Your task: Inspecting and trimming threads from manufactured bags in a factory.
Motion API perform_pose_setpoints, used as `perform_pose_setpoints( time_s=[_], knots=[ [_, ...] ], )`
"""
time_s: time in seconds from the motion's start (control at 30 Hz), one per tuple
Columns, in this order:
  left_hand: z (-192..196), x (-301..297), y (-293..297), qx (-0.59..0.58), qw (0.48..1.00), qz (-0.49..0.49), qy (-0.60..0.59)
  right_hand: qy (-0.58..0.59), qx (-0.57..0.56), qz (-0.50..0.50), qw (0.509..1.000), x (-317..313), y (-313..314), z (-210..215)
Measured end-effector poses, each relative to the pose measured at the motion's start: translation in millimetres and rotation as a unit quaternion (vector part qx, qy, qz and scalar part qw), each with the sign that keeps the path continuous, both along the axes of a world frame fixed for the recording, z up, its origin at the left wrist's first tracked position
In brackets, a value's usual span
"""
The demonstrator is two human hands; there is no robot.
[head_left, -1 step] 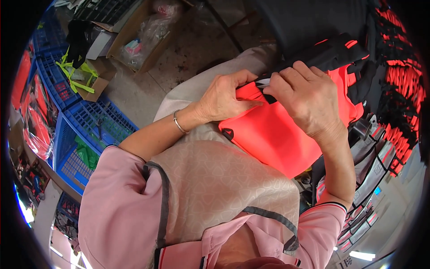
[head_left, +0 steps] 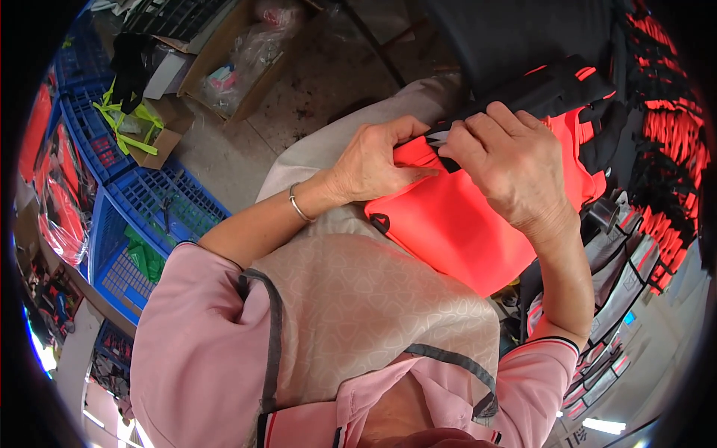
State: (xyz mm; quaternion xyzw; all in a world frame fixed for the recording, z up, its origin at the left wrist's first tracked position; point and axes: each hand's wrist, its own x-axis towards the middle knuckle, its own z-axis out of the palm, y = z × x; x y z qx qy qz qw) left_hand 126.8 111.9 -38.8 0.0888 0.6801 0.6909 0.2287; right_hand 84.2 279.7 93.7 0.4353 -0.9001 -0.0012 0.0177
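Observation:
Bright orange-red fabric with black edging (head_left: 478,231) lies across my lap, its near end hanging toward me. My left hand (head_left: 381,158) pinches a folded edge of this fabric between thumb and fingers. Close beside it, my right hand (head_left: 511,160) is closed in a loose fist over the black edging. A small pale, shiny piece (head_left: 439,138) shows between the two hands, at the right thumb; its kind is mostly hidden. A small black loop (head_left: 380,221) sits at the fabric's left corner.
Blue plastic crates (head_left: 142,201) stand at the left, with red goods in clear wrap (head_left: 63,198) by them. Cardboard boxes (head_left: 243,60) lie at the far left. Black and orange-red pieces (head_left: 668,149) are heaped at the right, above grey strips (head_left: 624,276).
The fingers of my right hand have shifted very slightly at the pale piece. My left hand and the fabric look unchanged.

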Motion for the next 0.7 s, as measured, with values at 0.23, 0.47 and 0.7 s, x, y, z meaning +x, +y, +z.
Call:
perform_pose_setpoints(
  time_s=[0.23, 0.47, 0.7],
  knots=[
    [8, -1, -1, -0.019, 0.999, 0.002, 0.027, -0.019, 0.034, 0.062, 0.997, -9, -8, 6],
    [7, -1, -3, -0.009, 1.0, -0.006, 0.019, -0.087, 0.01, -0.072, 0.994, -12, 5, 5],
    [7, -4, -2, -0.021, 1.0, -0.015, 0.009, -0.049, 0.017, -0.01, 0.999, -10, 0, -2]
  ],
)
